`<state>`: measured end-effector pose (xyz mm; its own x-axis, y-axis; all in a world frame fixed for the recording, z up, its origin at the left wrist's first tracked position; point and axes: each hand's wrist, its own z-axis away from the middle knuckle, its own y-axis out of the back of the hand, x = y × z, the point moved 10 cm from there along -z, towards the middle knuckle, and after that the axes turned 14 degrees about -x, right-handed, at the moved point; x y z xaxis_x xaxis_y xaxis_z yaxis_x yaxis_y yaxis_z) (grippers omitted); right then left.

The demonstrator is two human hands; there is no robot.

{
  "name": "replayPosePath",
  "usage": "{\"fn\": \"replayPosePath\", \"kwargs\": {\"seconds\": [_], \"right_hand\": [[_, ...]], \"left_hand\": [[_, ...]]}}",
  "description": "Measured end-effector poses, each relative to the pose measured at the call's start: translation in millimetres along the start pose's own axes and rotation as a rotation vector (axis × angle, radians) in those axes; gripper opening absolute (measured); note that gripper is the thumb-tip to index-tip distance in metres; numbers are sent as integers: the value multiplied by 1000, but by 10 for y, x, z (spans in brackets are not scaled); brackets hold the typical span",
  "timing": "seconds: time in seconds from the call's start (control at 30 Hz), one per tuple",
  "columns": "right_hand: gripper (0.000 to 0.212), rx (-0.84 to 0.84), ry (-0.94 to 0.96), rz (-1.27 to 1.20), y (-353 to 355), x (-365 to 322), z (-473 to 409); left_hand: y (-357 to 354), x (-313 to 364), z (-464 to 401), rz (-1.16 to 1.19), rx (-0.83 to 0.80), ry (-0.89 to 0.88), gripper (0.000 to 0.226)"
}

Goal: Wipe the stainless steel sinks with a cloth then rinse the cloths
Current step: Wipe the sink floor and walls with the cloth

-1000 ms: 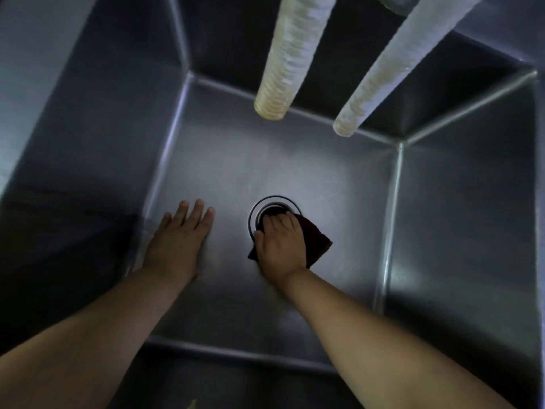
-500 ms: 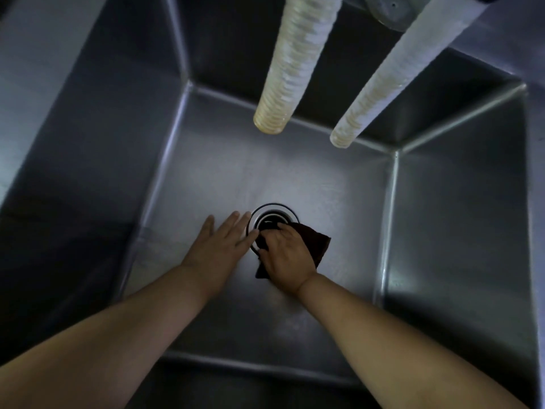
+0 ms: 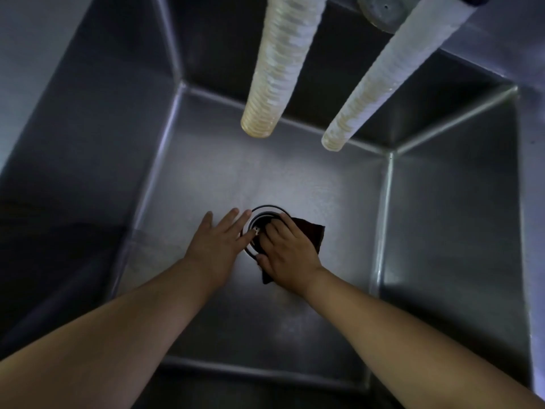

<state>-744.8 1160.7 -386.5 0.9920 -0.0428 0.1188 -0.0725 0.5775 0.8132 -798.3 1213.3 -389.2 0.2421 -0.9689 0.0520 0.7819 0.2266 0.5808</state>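
I look down into a deep stainless steel sink with a round drain in its floor. A dark reddish cloth lies over the drain's right half, and my right hand presses down on it with bent fingers. My left hand rests flat and open on the sink floor just left of the drain, its fingertips touching the drain ring. A small pale piece shows at the drain rim between my hands. Most of the cloth is hidden under my right hand.
Two ribbed translucent hoses hang down from above, the left hose yellowish and the right hose whiter, ending above the sink's back part. Steel walls enclose all four sides. A grey round fitting shows at the top.
My left hand slid right across the sink floor from the left wall to the drain's edge. My right hand stayed on the cloth at the drain, shifting slightly.
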Motion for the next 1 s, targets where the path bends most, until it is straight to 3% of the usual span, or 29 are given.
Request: {"fn": "replayPosePath", "kwargs": {"seconds": [0.17, 0.33, 0.4, 0.57, 0.77, 1.0], "right_hand": [[53, -49, -61, -149, -59, -48, -48], [16, 236, -200, -538, 140, 71, 50], [19, 219, -222, -625, 47, 131, 72], [47, 58, -111, -597, -51, -18, -30], [40, -50, -37, -638, -78, 115, -105], [46, -86, 117, -128, -37, 6, -43]], "left_hand": [[21, 0, 5, 2, -12, 5, 93], [23, -8, 9, 22, -10, 7, 96], [37, -6, 7, 45, 5, 5, 93], [32, -10, 5, 74, 17, 2, 95], [55, -11, 8, 78, -5, -2, 95], [41, -1, -13, 63, -3, 0, 94]]}}
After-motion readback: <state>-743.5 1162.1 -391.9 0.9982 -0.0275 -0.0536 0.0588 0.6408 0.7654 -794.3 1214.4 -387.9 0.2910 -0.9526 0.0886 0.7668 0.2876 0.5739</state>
